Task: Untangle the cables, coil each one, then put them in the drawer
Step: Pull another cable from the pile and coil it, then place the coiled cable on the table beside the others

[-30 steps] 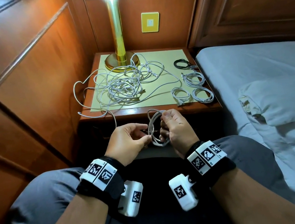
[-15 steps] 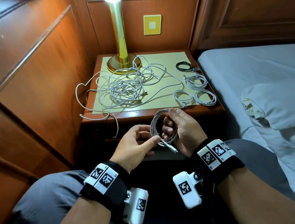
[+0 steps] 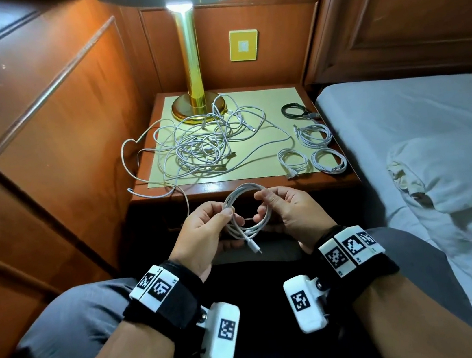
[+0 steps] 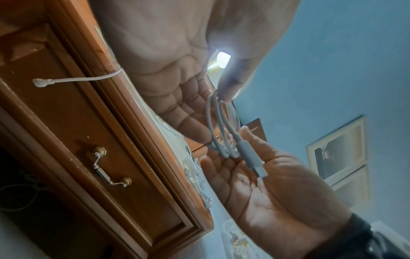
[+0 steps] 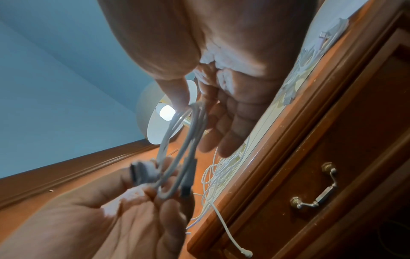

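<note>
Before the wooden desk (image 3: 259,183), coiled white cable (image 3: 246,207) pinched left by left hand (image 3: 203,238), right by right hand (image 3: 294,216).

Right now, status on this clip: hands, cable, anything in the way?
Both hands, left and right, pinch one coiled white cable. Tangled pile on the nightstand not yet sorted. Drawer closed.

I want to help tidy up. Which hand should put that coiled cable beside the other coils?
Probably the right hand: it already pinches the coiled cable, and the finished coils lie on the nightstand's right side, nearer it than the left hand.
</note>
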Motion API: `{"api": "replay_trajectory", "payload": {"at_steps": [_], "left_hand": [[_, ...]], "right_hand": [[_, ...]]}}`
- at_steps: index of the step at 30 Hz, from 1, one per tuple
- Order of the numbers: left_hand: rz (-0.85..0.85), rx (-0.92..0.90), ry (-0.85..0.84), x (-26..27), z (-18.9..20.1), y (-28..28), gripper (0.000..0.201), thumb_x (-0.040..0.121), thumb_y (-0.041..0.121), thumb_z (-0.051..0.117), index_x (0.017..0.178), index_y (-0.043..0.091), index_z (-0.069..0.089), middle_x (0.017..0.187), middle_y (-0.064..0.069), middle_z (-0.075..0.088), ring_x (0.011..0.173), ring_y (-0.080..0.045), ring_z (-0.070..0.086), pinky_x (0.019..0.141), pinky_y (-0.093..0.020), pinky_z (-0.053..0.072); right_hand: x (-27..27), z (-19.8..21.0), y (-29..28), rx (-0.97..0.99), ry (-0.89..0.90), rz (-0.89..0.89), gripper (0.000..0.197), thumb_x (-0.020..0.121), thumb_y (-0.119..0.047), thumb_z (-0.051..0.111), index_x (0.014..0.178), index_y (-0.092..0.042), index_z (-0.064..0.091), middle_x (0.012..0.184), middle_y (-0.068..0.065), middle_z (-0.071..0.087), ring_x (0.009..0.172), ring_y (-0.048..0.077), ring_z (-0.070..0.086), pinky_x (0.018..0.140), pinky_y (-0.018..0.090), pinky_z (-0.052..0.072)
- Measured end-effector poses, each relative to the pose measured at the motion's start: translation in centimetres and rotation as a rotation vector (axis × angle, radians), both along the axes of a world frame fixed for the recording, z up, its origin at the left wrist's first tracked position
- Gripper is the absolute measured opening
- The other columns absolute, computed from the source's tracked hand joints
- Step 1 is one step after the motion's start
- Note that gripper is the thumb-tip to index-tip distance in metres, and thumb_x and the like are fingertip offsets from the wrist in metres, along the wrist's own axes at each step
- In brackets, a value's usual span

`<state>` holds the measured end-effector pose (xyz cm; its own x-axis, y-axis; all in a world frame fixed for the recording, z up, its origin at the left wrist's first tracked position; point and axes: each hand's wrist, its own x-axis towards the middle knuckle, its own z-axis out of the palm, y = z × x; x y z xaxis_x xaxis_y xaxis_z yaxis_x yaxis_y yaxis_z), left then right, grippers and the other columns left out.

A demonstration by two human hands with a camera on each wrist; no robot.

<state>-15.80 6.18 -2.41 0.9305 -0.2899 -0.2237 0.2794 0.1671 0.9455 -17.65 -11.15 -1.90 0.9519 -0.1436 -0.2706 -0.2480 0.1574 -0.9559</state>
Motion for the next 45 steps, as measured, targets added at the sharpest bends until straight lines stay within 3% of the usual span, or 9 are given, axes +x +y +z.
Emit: {"api": "replay_trajectory", "payload": {"at_steps": [8,14,19,22,26,31,37,41,45], "left_hand": [[0.129,0.102,-0.106,0.7,-0.9,0.5,0.01,0.097,0.008,0.06,0.099,0.0,0.065,0.072,-0.005,0.072,0.064,-0.013,0.067,0.049,-0.025,0.053],[0.092,0.148,-0.071,1.1,-0.9,0.5,0.014,0.098,0.014,0.06,0.108,0.006,0.067,0.096,-0.011,0.076,0.079,-0.017,0.07,0.056,-0.029,0.053],[0.084,0.22,-0.073,2.5,-0.5,0.1,0.011,0.099,0.017,0.06,0.106,0.012,0.068,0.098,-0.006,0.075,0.085,-0.018,0.068,0.057,-0.03,0.053],[0.015,0.464,-0.246,4.3,0.1,-0.5,0.007,0.097,0.024,0.063,0.1,0.019,0.067,0.093,-0.001,0.072,0.085,-0.017,0.068,0.067,-0.033,0.057],[-0.17,0.893,-0.542,7.2,0.8,-2.2,0.015,0.096,0.034,0.061,0.105,0.024,0.067,0.098,0.011,0.066,0.09,-0.01,0.061,0.08,-0.027,0.047],[-0.266,1.004,-0.589,12.0,0.6,-6.5,0.024,0.096,0.038,0.059,0.115,0.026,0.068,0.12,0.003,0.062,0.103,-0.015,0.059,0.083,-0.028,0.042],[-0.454,1.211,-0.559,18.7,-2.1,-10.8,0.04,0.098,0.041,0.055,0.136,0.031,0.057,0.151,-0.002,0.041,0.136,-0.023,0.045,0.113,-0.039,0.037],[-0.469,1.225,-0.544,20.8,-3.0,-12.8,0.038,0.099,0.025,0.056,0.136,0.023,0.058,0.141,-0.004,0.05,0.124,-0.025,0.055,0.098,-0.033,0.044],[-0.058,0.85,-0.542,22.6,-2.2,-12.2,0.021,0.097,0.014,0.059,0.117,0.014,0.068,0.114,-0.006,0.067,0.093,-0.024,0.069,0.086,-0.04,0.057]], "right_hand": [[-0.2,-0.1,-0.9,-0.236,-0.001,0.104,0.014,0.094,-0.013,0.065,0.107,-0.007,0.064,0.085,0.013,0.072,0.072,0.023,0.071,0.064,0.033,0.058],[0.4,0.0,-1.9,-0.266,-0.067,0.043,0.012,0.093,-0.008,0.065,0.106,-0.006,0.065,0.084,0.016,0.073,0.071,0.026,0.072,0.066,0.035,0.06],[2.0,0.6,-4.1,-0.212,-0.081,-0.07,0.012,0.092,-0.01,0.066,0.104,-0.012,0.065,0.083,0.01,0.074,0.068,0.022,0.072,0.067,0.034,0.06],[3.5,0.7,-6.1,-0.208,-0.078,-0.162,0.019,0.091,-0.014,0.069,0.109,-0.01,0.065,0.085,0.01,0.075,0.07,0.024,0.074,0.066,0.036,0.059],[5.4,0.7,-8.7,-0.19,-0.084,-0.237,0.02,0.09,-0.015,0.07,0.109,-0.009,0.067,0.081,0.012,0.074,0.069,0.026,0.073,0.069,0.041,0.06],[8.3,0.6,-11.4,-0.17,-0.057,-0.31,0.025,0.09,-0.012,0.069,0.114,-0.005,0.065,0.076,0.011,0.073,0.07,0.026,0.073,0.064,0.039,0.061],[11.3,-0.1,-13.9,-0.212,-0.057,-0.381,0.018,0.093,-0.011,0.066,0.11,-0.005,0.064,0.083,0.008,0.067,0.067,0.023,0.07,0.066,0.036,0.063],[13.1,-0.7,-15.3,-0.316,-0.06,-0.393,0.016,0.093,-0.013,0.067,0.107,-0.008,0.065,0.089,0.012,0.071,0.076,0.027,0.073,0.064,0.036,0.061],[15.2,-1.2,-16.0,-0.31,-0.032,-0.398,0.016,0.094,-0.013,0.066,0.108,-0.006,0.066,0.083,0.009,0.07,0.068,0.023,0.072,0.062,0.033,0.06]]}}
